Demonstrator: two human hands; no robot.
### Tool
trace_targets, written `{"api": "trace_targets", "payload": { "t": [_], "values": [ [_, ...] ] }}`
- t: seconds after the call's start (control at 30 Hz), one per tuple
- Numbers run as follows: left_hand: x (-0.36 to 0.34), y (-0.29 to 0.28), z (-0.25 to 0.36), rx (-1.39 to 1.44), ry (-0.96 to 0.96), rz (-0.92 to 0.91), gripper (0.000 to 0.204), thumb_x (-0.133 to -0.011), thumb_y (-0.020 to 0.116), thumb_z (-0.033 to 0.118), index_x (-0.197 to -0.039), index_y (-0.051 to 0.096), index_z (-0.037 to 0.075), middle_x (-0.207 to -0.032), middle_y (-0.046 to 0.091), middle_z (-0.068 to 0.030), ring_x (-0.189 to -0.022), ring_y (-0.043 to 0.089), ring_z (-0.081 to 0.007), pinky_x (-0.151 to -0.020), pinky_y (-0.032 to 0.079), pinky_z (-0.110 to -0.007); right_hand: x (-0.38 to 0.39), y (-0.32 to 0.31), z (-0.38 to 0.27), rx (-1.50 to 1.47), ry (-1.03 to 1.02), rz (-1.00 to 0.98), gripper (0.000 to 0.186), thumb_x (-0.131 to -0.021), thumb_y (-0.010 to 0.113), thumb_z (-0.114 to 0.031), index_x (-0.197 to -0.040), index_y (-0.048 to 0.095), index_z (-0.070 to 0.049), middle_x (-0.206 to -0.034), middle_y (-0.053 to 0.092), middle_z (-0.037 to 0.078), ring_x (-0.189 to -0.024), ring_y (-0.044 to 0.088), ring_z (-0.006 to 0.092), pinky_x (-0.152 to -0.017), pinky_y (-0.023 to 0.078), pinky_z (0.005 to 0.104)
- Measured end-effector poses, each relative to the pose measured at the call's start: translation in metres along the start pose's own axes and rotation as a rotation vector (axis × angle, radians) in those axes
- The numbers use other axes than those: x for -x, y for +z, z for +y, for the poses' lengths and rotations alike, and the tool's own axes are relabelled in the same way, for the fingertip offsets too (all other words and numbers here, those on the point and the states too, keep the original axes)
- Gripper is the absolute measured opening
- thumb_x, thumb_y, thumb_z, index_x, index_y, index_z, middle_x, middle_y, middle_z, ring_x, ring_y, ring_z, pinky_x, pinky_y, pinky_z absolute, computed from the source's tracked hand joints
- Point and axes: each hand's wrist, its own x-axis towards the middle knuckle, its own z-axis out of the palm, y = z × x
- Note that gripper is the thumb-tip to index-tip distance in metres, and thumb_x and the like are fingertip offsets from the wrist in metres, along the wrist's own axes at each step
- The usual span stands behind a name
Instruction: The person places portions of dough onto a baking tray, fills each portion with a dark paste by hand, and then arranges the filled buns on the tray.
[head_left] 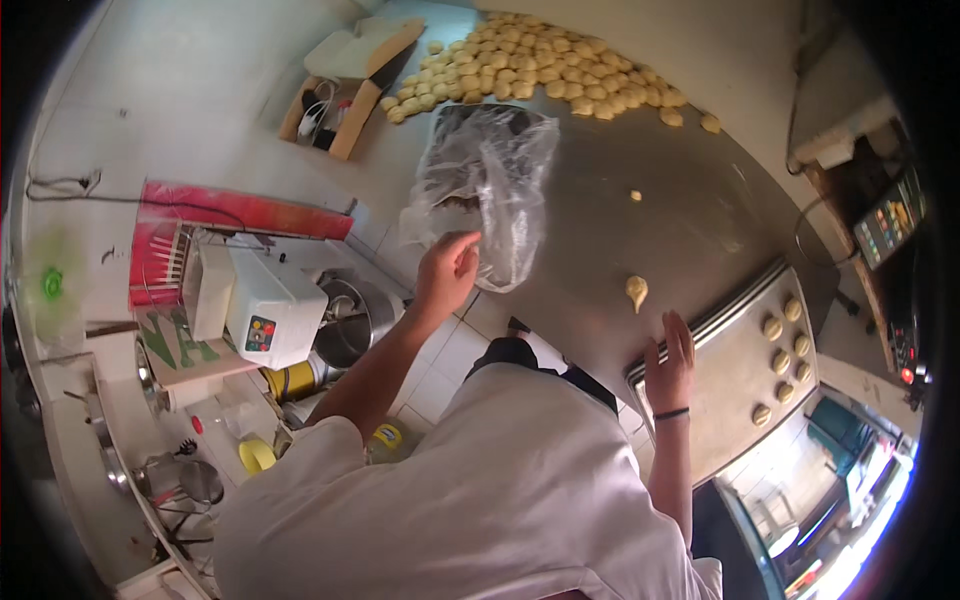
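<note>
My left hand (pixel 450 270), fingers curled, is at the front edge of a crinkled clear plastic bag (pixel 490 180); whatever it may grip is hidden. My right hand (pixel 672 360) has its fingers loosely extended over the near left edge of a metal tray (pixel 735 400). Several small round dough pieces (pixel 781 362) lie on that tray. On the steel table (pixel 590 230) between my hands sit a peaked dough lump (pixel 636 290) and, farther back, a tiny bit of dough (pixel 636 195).
Many dough balls (pixel 530 65) cover the back of the table beside an open cardboard box (pixel 340 90). A white machine (pixel 270 300), steel mixing bowl (pixel 350 330) and yellow tin (pixel 290 380) are at left. A device with colored buttons (pixel 890 220) is at right.
</note>
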Motion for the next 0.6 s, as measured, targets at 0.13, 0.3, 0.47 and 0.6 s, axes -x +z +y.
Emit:
{"api": "trace_targets", "payload": {
  "t": [0.13,0.3,0.47,0.6],
  "values": [
    [-0.015,0.001,-0.065,-0.287,0.264,0.129,0.039,-0.086,0.060,0.003,-0.124,0.062,0.002,-0.125,0.064,-0.0141,-0.108,0.063,-0.0338,-0.091,0.052,-0.045,-0.045,0.046,-0.003,0.152,-0.061,-0.005,0.050,-0.091,0.062,-0.013,-0.140,0.052,-0.003,-0.145,0.050,0.019,-0.134,0.046,0.0379,-0.111,0.041,0.0471],
    [-0.047,0.012,-0.074,-0.424,0.313,0.079,0.045,-0.085,0.062,0.006,-0.130,0.058,0.001,-0.136,0.057,-0.0112,-0.114,0.061,-0.0302,-0.094,0.051,-0.042,-0.062,0.075,0.005,0.256,-0.005,-0.089,0.041,-0.091,0.061,-0.012,-0.132,0.060,-0.005,-0.140,0.055,0.017,-0.127,0.052,0.0371,-0.106,0.045,0.0457],
    [-0.057,0.021,-0.102,-0.571,0.368,0.097,0.049,-0.090,0.056,0.009,-0.138,0.052,0.002,-0.141,0.052,-0.0096,-0.125,0.055,-0.0252,-0.100,0.050,-0.038,-0.079,0.042,-0.056,0.070,0.280,-0.142,0.017,-0.090,0.062,-0.009,-0.104,0.072,-0.006,-0.117,0.067,0.013,-0.106,0.064,0.0343,-0.094,0.052,0.0430],
    [-0.059,0.028,-0.109,-0.481,0.294,-0.037,0.045,-0.092,0.053,0.010,-0.136,0.052,0.000,-0.137,0.051,-0.0117,-0.125,0.055,-0.0284,-0.099,0.051,-0.037,-0.067,0.047,-0.080,0.064,-0.199,0.125,0.016,-0.088,0.062,-0.005,-0.101,0.072,-0.008,-0.112,0.067,0.011,-0.102,0.063,0.0325,-0.087,0.052,0.0425]
  ]
}}
